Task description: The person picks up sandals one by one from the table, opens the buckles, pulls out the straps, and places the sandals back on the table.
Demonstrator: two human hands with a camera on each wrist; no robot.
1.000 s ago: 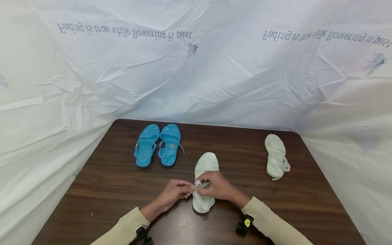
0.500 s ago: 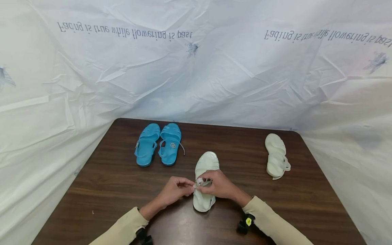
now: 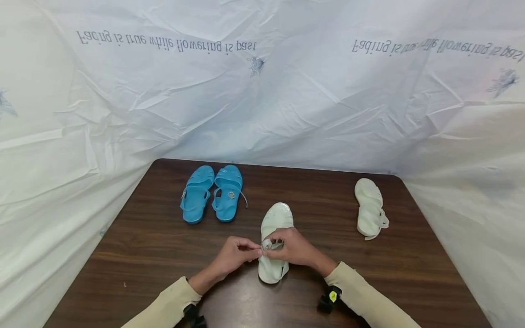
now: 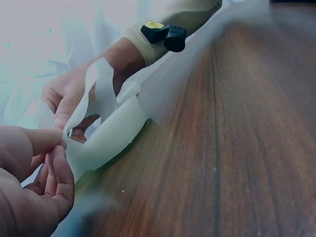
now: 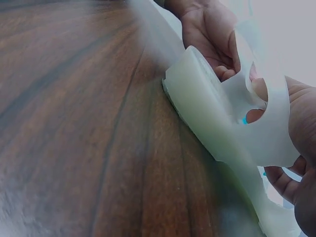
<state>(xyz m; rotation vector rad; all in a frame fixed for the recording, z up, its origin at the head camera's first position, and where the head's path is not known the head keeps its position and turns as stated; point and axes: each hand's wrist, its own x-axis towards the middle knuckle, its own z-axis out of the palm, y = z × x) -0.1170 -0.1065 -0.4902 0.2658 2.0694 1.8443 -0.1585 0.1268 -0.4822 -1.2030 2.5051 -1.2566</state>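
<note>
A white sandal point(image 3: 277, 216) lies in the middle of the table, toe pointing away from me. The left hand point(image 3: 233, 257) comes in from its left side, thumb and fingers pinching the sandal's strap near the buckle. From the right, the right hand point(image 3: 296, 248) reaches over the sandal and holds the buckle point(image 3: 267, 244) between thumb and fingers. In the left wrist view the ankle strap point(image 4: 101, 86) arches up in a loop, with both hands' fingertips close together at its near end. The right wrist view shows the heel part point(image 5: 197, 94) resting on the tabletop, its strap looped above.
A second white sandal point(image 3: 368, 193) lies at the right, its strap hanging loose. Two blue sandals, one point(image 3: 194, 205) beside the other point(image 3: 226, 202), stand at the back left. The brown wooden table point(image 3: 172, 273) is backed by a white printed sheet point(image 3: 287, 114).
The left hand's fingertips have shifted slightly right and up, closer to the buckle. The right hand keeps hold in nearly the same place. The other sandals have not moved.
</note>
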